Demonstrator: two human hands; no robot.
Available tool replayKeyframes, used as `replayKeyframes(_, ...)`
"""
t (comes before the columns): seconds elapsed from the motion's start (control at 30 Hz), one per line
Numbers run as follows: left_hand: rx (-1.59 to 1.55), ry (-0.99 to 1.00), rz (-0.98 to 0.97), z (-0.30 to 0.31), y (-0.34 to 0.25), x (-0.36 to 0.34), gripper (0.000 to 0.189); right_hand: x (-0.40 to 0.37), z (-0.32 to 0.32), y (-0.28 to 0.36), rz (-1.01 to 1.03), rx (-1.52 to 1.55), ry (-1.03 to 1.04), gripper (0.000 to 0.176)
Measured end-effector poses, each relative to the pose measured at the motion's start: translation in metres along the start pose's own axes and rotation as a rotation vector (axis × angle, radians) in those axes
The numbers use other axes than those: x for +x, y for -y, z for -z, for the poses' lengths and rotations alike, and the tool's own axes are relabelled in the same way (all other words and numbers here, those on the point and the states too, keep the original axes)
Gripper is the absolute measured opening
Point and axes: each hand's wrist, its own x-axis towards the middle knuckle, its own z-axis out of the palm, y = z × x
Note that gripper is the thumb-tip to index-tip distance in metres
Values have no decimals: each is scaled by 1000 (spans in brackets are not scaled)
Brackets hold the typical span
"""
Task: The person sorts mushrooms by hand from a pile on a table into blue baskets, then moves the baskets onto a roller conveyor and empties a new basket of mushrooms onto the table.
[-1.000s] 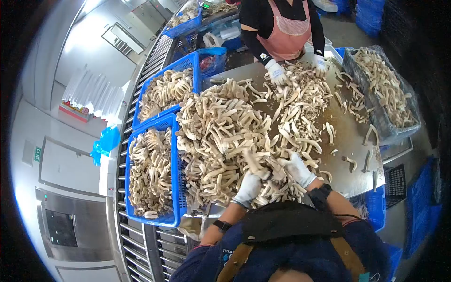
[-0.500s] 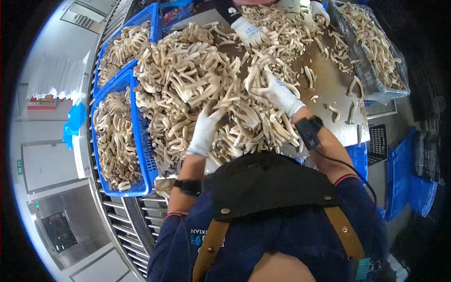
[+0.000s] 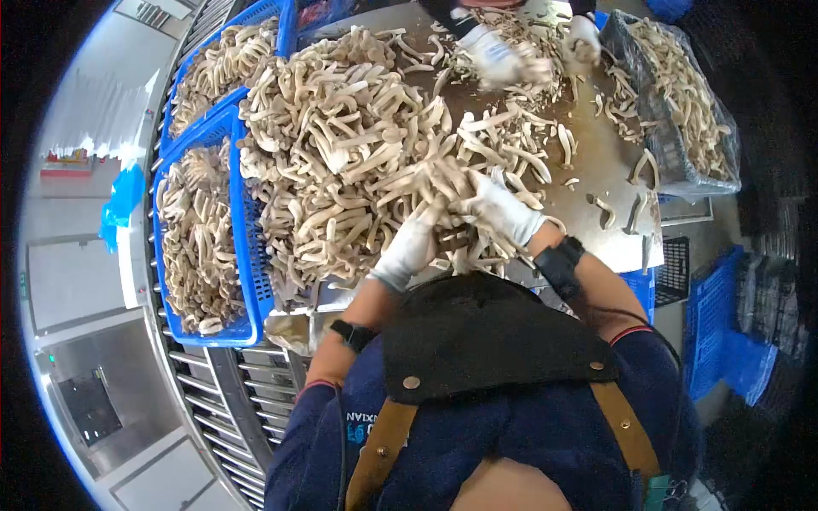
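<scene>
Both gloved hands are down at the near edge of the mushroom heap (image 3: 341,145), forearms angled in from the body and almost meeting. The left hand (image 3: 409,247) points up into the stems with its fingertips buried, so I cannot tell its grip. The right hand (image 3: 498,209), with a black wrist strap (image 3: 558,260) behind it, is bent over a clump; how firmly it is closed I cannot tell either. The heap runs right up to the blue baskets (image 3: 251,281) on the left. Bare table (image 3: 596,162) lies open to the right, just before the grey crate (image 3: 682,175). A co-worker's gloved hand (image 3: 494,55) works at the far side.
</scene>
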Motion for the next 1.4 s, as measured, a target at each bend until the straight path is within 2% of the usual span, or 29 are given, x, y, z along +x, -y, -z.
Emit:
replayKeyframes(0.07, 75, -53, -85, -2, 6, 13, 23, 12, 20, -42, 150, -84, -52, 54)
replayKeyframes(0.1, -159, -115, -76, 4, 7, 23, 21, 1, 11, -11, 93, 108, -58, 52)
replayKeyframes(0.17, -438, -138, -55, -14, -18, 12, 21, -3, 11, 1, 164, -114, -189, 40)
replayKeyframes(0.2, -247, -180, -38, -21, -21, 9, 21, -11, 4, 17, 22, -208, -87, 36)
replayKeyframes(0.27, 27, -99, -63, -31, -20, 7, 21, 6, 19, -18, 292, -678, -138, 35)
replayKeyframes(0.3, 139, -192, -81, -19, -18, 17, 19, 3, 13, 5, 145, -658, -152, 40)
replayKeyframes(0.33, 190, -321, 42, -2, -19, 22, 15, -4, 11, 34, -27, -495, -91, 42)
replayKeyframes(0.4, -184, -248, -245, -9, -33, 17, 18, 0, 17, 24, 235, -117, -307, 40)
replayKeyframes(0.43, -203, -266, -212, -19, -40, 9, 23, 7, 29, 10, 140, 11, -176, 40)
replayKeyframes(0.47, 55, -12, -265, -13, -38, 10, 21, 9, 21, 4, 177, -34, -102, 38)
replayKeyframes(0.5, 86, -41, -170, -18, -26, 12, 21, 11, 14, 0, 217, -77, -29, 37)
replayKeyframes(0.57, 131, -106, -46, -21, -20, 10, 29, -5, 13, 34, 54, -758, -154, 36)
replayKeyframes(0.6, 171, -108, -78, -17, -29, 12, 42, -6, 16, 37, 123, -401, -202, 31)
replayKeyframes(0.67, 233, -177, -89, -31, -38, -3, 50, -4, 18, 36, 132, -556, -228, 31)
replayKeyframes(0.73, 462, -7, -125, -29, -22, 9, 56, 5, 25, 0, 308, -962, 3, 35)
replayKeyframes(0.77, 481, 59, -54, -33, -37, 6, 53, 3, 18, -8, 309, -628, 57, 37)
replayKeyframes(0.83, 34, -156, -16, -16, -25, 19, 44, -5, 9, 39, 43, -340, 83, 45)
replayKeyframes(0.9, -140, -192, -77, -12, -27, 14, 31, -4, 24, 20, 19, -270, 54, 52)
replayKeyframes(0.93, 50, -170, -72, -13, -26, 8, 32, -4, 31, 11, 7, -235, 39, 55)
replayKeyframes(1.0, 442, -113, -64, -9, -29, 3, 33, 6, 25, 13, 90, -551, 82, 50)
replayKeyframes(1.03, 447, -111, -123, -4, -23, 7, 37, 3, 39, 28, 126, -808, 157, 54)
replayKeyframes(1.07, 625, -233, -115, -9, -40, -2, 44, 12, 53, 40, -204, -674, 166, 64)
replayKeyframes(1.13, 1112, -264, -226, 24, -36, 15, 52, 29, 97, 30, 3, -890, -145, 57)
replayKeyframes(1.17, 1167, -361, -444, 30, -33, 24, 55, 39, 128, 16, -25, -974, -312, 58)
replayKeyframes(1.2, 1233, -360, -431, 32, -37, 34, 58, 47, 158, -9, -52, -1056, -480, 61)
replayKeyframes(1.27, 1495, -264, -378, 61, -13, 76, 66, 35, 132, -31, -51, -1218, -443, 58)
replayKeyframes(1.3, 1555, -197, -170, 28, -40, 62, 71, 31, 109, -35, -59, -1204, -375, 61)
replayKeyframes(1.33, 1595, -152, -118, 30, -36, 64, 69, 25, 74, -30, -75, -1108, -263, 64)
replayKeyframes(1.4, 1484, -4, -186, 42, -32, 55, 64, 14, 28, -22, -132, -973, -61, 71)
